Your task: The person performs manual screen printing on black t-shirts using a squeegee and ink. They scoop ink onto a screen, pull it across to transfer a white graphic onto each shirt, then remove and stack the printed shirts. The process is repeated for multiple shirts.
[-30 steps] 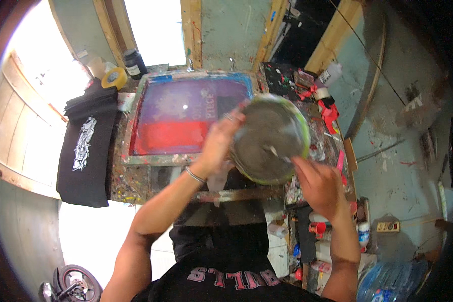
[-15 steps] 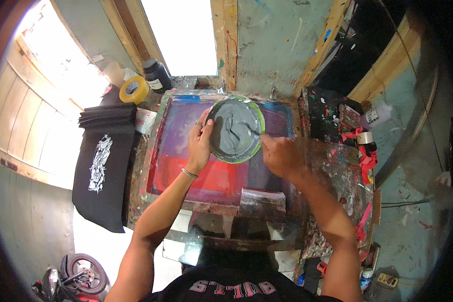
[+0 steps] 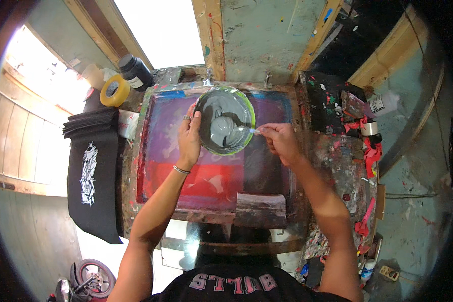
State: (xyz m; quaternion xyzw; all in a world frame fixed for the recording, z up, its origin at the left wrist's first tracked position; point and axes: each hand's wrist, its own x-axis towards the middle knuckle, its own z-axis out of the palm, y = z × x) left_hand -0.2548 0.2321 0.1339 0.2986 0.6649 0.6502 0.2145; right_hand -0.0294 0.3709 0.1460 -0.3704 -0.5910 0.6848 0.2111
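Note:
My left hand [image 3: 189, 138] grips the left side of a round tub [image 3: 253, 111] with a green rim, its thumb over the edge. Thick grey ink [image 3: 224, 135] lies inside, smeared up the walls. From the right, my right hand [image 3: 282, 143] pinches the pale handle of a thin stirring tool [image 3: 254, 131]; its other end dips into the ink, so its shape is hidden. Beneath the tub is a framed printing screen [image 3: 186, 182] with purple, red and dark areas. A dark rectangular piece with a pale smeared band [image 3: 260, 205] rests at the screen's near edge.
Black printed cloth [image 3: 88, 171] hangs at the left, near yellow tape [image 3: 115, 90] and a dark bottle [image 3: 135, 73]. A clear bottle [image 3: 380, 105], a pale tape roll [image 3: 369, 128] and red strips [image 3: 372, 156] lie right. A wheel [image 3: 96, 278] shows lower left.
The right hand has drawn slightly away, showing more of the tool's handle. The ink has shifted into a smooth mound mid-tub. The whole view has moved slightly.

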